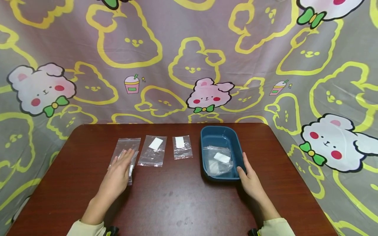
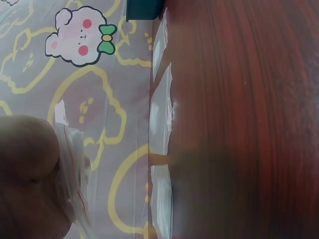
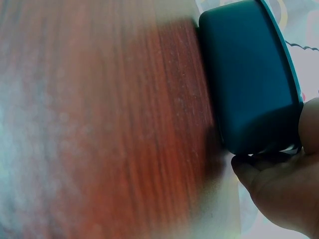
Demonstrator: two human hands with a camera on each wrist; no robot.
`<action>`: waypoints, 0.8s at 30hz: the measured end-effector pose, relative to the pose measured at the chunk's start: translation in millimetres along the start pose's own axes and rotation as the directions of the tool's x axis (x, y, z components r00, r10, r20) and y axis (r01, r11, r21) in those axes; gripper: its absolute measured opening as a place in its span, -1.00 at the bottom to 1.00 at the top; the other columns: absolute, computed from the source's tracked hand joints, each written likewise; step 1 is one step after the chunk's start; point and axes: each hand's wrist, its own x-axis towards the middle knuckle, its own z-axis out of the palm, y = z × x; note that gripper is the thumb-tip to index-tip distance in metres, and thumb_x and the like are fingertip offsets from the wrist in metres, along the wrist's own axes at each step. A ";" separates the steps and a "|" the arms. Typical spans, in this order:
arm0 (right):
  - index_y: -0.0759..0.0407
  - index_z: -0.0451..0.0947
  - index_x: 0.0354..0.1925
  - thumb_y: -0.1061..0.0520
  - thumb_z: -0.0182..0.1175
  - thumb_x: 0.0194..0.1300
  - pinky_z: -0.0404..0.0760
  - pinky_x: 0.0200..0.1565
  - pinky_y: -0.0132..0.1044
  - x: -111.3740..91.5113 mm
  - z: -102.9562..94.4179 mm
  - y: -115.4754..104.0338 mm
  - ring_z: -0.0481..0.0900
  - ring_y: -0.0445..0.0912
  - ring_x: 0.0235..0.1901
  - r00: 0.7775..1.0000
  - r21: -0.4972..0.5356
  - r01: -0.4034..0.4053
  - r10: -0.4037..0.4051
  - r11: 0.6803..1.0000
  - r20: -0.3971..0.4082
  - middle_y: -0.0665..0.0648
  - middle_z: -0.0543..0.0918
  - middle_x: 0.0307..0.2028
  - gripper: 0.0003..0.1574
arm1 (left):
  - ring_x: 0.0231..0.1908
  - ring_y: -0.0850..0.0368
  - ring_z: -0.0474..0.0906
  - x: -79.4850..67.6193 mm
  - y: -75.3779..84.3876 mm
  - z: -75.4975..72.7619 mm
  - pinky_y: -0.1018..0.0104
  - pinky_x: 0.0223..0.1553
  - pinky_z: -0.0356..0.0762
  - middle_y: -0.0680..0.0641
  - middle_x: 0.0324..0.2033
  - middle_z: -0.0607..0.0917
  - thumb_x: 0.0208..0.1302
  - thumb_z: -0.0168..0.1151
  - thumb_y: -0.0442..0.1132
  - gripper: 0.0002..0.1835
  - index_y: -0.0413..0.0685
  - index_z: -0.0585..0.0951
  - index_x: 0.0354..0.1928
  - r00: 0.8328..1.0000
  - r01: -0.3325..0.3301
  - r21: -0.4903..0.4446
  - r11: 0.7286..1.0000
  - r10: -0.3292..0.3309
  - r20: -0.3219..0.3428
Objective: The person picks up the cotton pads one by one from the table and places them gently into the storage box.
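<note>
With the clock centred on the surface (image 1: 174, 196), the tray (image 1: 206, 134) sat at 2 o'clock, and three clear bags lay flat in a loose row: the left bag (image 1: 131, 141) at 10, the middle bag (image 1: 149, 158) at 11, the right bag (image 1: 186, 152) at 12. The gaps between them probably served to let each be picked up singly. Inside the tray, more bags (image 1: 214, 165) were gathered towards its 6 o'clock end, overlapping (how many, I could not tell), and a white piece (image 1: 222, 157) showed there. The tray likely stood where it did to be within easy reach of the right side.

The left hand (image 1: 116, 175), at 9 o'clock, was nearly closed, pinching a held bag (image 2: 75, 164) with a red line across it. The left wrist view showed this bag raised off the surface, apart from the three lying there; a pinch would suit something so thin and limp. The fingertips' exact grip was hidden.

The right hand (image 1: 251, 183), at 3 o'clock, gripped the tray near its 5 o'clock corner, thumb at the rim and fingers against the outer wall (opened only as wide as that wall needed), presumably to steady it.
</note>
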 end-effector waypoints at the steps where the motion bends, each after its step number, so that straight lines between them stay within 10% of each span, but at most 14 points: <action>1: 0.14 -0.22 0.61 0.18 -0.05 0.59 -0.04 0.45 0.17 -0.1 0.0 0.0 -0.11 0.18 0.52 1.000 0.000 -0.001 0.001 1.000 -0.001 0.28 -0.07 0.57 -0.16 | 0.33 -0.39 0.33 1.0 1.4 1.1 -0.33 0.36 0.11 -0.40 0.30 0.45 0.41 0.03 -0.54 -0.53 -0.40 0.42 0.35 1.000 0.001 -0.002 1.000 -0.001 0.004; 24: 0.11 -0.21 0.62 0.18 -0.05 0.58 -0.02 0.45 0.17 0.5 0.5 1.3 -0.09 0.16 0.52 1.000 -0.012 -0.013 0.013 1.000 -0.005 0.27 -0.06 0.57 -0.16 | 0.36 -0.29 0.32 31.5 40.5 51.2 -0.24 0.39 0.15 -0.34 0.31 0.47 0.42 0.07 -0.50 -0.54 -0.37 0.45 0.33 0.993 -0.069 -0.035 0.997 0.072 0.096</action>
